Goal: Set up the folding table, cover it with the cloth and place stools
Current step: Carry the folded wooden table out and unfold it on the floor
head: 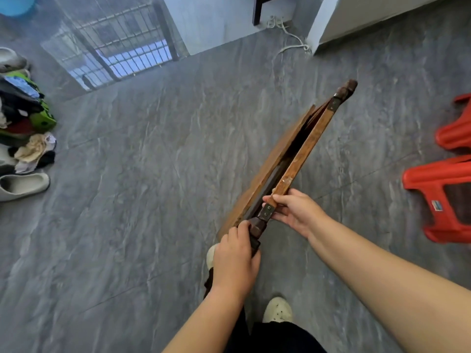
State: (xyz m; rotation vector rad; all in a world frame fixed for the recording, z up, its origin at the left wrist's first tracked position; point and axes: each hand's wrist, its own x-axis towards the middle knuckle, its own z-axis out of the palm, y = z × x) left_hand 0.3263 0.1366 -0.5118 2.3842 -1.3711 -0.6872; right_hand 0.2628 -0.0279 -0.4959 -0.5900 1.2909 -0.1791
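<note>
Nearest you, your two pale shoes [277, 310] stand on the grey marbled floor [142, 200], dark trousers above them. Just ahead, your L hand [235, 258] is knuckles-up, fingers curled tight round the dark end cap of the folding table [293, 161]; a narrow, full grip on that cap. Your R hand [295, 212] sits a bit further on, under the outer wooden leg rail, right by a metal bracket w/ two screws; fingers cupped beneath, thumb over the top, so it holds the rail; forearm comes in from the lower R corner.

The table is folded flat, held edge-up btwn both hands; it runs from your L hand away up-right over the mid floor; the rail stands slightly off the slab w/ a dark gap btwn; can't tell if any part touches the floor.

Toward the floor's R edge are two red plastic stools; the near stool [441, 184] carries a small blue-and-white sticker [437, 206], print too small to read; the far stool [456, 128] is just beyond it, cut by the frame. Along the floor's L edge lie a grey slipper [23, 186], then a clothes pile [23, 118]. At the far edge by the wall trails a white cord [288, 36]; in the far L corner sits a blue basin [15, 5].
</note>
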